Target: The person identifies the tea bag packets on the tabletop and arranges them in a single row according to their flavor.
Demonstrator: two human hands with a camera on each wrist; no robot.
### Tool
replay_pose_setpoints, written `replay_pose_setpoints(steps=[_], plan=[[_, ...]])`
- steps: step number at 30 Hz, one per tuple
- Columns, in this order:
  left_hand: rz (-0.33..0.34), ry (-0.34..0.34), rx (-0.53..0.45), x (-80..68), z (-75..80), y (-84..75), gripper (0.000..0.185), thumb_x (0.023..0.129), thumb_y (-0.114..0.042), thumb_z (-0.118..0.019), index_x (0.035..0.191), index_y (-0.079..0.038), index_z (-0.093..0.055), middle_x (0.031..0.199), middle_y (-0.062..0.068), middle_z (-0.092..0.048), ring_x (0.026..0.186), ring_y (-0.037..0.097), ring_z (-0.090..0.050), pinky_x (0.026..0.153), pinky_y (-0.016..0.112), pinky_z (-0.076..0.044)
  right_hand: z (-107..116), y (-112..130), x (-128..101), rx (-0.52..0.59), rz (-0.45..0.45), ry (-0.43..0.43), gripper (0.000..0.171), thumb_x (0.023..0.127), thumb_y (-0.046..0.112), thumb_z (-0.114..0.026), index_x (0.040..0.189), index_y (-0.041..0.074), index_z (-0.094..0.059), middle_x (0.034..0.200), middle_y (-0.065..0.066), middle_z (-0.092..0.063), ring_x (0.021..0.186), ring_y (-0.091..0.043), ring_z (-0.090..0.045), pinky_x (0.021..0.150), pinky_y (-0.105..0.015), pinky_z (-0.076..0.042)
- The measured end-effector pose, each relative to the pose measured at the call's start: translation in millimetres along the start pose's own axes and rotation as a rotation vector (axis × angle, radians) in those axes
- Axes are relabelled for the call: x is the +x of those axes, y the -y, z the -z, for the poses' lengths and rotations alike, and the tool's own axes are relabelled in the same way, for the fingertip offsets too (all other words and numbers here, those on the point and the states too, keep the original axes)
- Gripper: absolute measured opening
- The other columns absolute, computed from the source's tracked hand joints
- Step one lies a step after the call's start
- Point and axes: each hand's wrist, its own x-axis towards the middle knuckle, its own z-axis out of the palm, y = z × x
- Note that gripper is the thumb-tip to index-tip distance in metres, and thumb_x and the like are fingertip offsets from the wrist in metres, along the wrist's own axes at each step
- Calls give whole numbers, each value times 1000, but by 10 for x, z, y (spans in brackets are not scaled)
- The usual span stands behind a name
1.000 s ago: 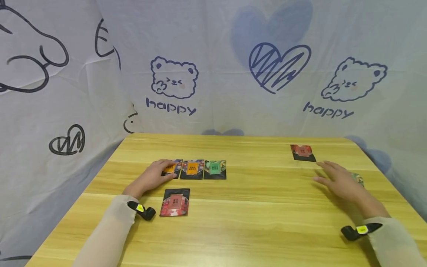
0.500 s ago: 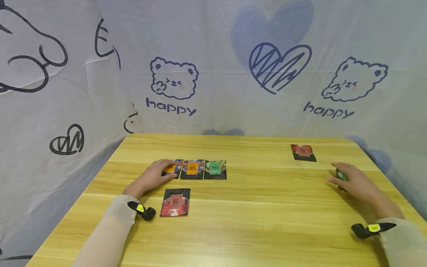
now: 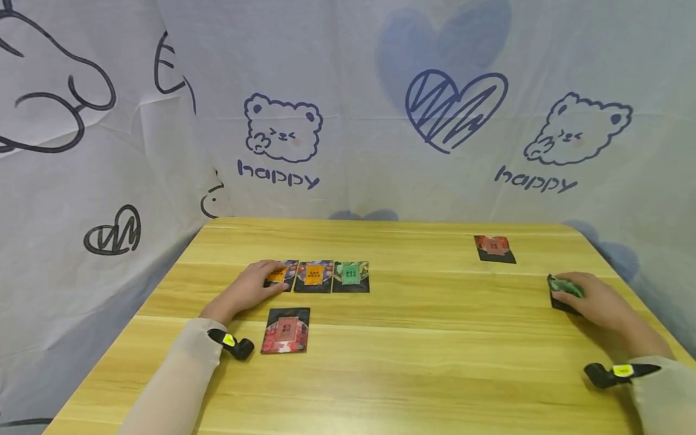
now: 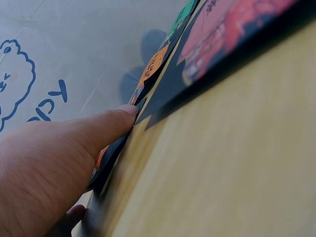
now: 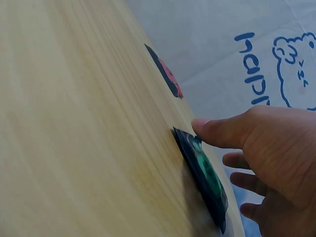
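Seeing both hands down on the table. Right hand is at the right edge, on a green packet; thumb on the packet's near-left corner, fingers over the far side. In the right wrist view the right hand has its thumb tip touching the green packet, which looks raised on edge off the wood; other fingers spread beyond it, slightly bent. I read that as a light pinch on the packet, not a full wrap.

Left hand lies flat, fingers straight, tips resting on the left orange packet, first in a row of three. Left wrist view confirms: left hand with thumb pressed to the edge of that orange packet.

Row continues right with a second orange packet, then a green one, edges touching. A red packet lies near of the row, just beside the left wrist. Another red packet sits far right, apart from the right hand. Printed cloth behind.
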Motion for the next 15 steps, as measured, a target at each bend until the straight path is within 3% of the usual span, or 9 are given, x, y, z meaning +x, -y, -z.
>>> replay_pose_setpoints(steps=[5,15], plan=[[1,4,-3,-7,-28,12,63,96,-46,-60,145,-9,-47,146,21,-42,134,43,-36,108,60,-29,-25,-62,-39,-7,28,-18,44,96,18,-64,126,-13,-55,122,-40,-53,108,-58,-50,83,-65,-42],[3,1,0,26,-45,51,63,96,-48,-59,146,-11,-47,147,19,-42,135,41,-35,109,59,-29,-19,-113,-62,-16,8,16,46,96,22,-65,128,-10,-57,126,-41,-49,111,-61,-46,85,-67,-40]])
